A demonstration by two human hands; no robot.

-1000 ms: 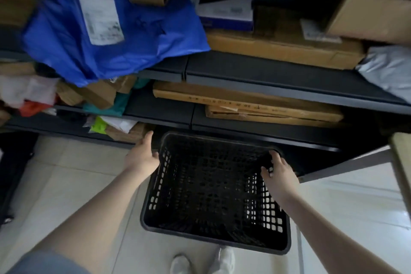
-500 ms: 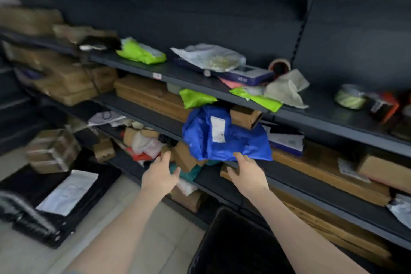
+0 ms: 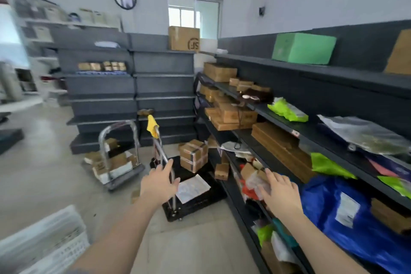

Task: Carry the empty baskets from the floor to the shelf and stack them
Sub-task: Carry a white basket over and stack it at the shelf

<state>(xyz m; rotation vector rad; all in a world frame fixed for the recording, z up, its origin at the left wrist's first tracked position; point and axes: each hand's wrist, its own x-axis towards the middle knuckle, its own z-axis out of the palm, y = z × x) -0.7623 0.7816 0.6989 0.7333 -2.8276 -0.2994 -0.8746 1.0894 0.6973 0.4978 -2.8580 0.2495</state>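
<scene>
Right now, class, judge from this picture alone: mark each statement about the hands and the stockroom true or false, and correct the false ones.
1. Both hands are empty. True: the left hand and right hand are open, holding nothing.
2. A black basket sits between the hands. False: no black basket is visible; only white crates show at lower left.
3. A green box stands on the top shelf. True.
4. The blue bag lies on the floor. False: it rests on the right-hand shelving.
</scene>
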